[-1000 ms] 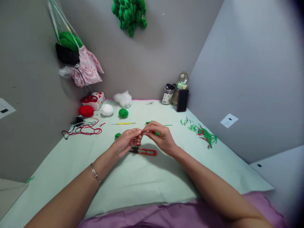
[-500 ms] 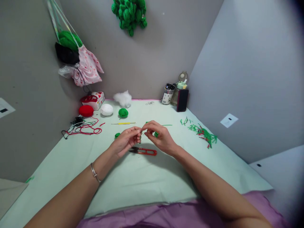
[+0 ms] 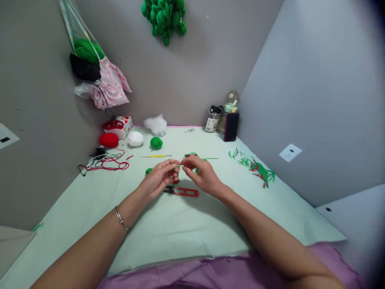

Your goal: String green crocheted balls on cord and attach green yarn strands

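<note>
My left hand is closed on a small green and red yarn piece, mostly hidden by the fingers. Close beside it, my right hand pinches at its fingertips; something thin and pale shows between the two hands, too small to name. Below them on the cloth lie red-handled thread snips, blades to the left. Behind the left hand rests a yellow-handled crochet hook. Another green and red yarn piece sits just beyond my right fingers, with a green strand running right.
Toward the back stand a red yarn ball, a white ball, a green ball and fluffy stuffing. A phone leans at the back right near a pen cup. Yarn scraps lie right.
My right hand has dropped slightly and its fingers have bent lower, uncovering the green and red piece behind them. Some red now shows below my left fingers.
</note>
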`<state>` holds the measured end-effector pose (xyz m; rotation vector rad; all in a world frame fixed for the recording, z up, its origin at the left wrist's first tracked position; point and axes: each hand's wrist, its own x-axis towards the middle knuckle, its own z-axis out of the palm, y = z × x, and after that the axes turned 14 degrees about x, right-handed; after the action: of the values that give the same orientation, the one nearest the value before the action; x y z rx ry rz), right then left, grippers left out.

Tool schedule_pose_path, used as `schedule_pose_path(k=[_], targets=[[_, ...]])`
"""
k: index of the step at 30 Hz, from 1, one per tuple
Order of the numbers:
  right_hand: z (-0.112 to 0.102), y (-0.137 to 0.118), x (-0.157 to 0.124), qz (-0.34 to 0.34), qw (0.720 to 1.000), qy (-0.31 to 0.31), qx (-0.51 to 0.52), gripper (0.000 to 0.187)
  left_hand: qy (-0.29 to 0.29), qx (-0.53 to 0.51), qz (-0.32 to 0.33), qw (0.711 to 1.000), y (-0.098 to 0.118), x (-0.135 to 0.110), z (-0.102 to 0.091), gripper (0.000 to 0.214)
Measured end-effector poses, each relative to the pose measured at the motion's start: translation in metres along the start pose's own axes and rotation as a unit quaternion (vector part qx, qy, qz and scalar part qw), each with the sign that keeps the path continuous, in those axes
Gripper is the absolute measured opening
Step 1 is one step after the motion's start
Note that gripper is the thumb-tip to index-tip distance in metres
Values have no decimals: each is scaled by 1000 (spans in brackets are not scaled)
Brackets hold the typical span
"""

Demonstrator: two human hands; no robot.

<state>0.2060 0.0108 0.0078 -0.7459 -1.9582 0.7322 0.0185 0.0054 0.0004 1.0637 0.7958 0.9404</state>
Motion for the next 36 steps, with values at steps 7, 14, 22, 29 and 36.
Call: schedule_pose_path(k=[7,14,22,29,36], targets=[[-6,1,3,9,997,47,-61,9,-45,83,-6,996,-9,3,-4,26],[-9,5,6,51,993,86,62,11,-46,145,-8,988,-9,0,-1,29],[-8,-3,7,79,989,77,100,11,-9,153,19,988,-6,0,2,41],[-7,-6,6,92,988,50,115,13,11,175,26,984,-6,1,3,40],[-9,-4,8,148,966,71,202,21,25,170,29,985,-7,0,3,41]])
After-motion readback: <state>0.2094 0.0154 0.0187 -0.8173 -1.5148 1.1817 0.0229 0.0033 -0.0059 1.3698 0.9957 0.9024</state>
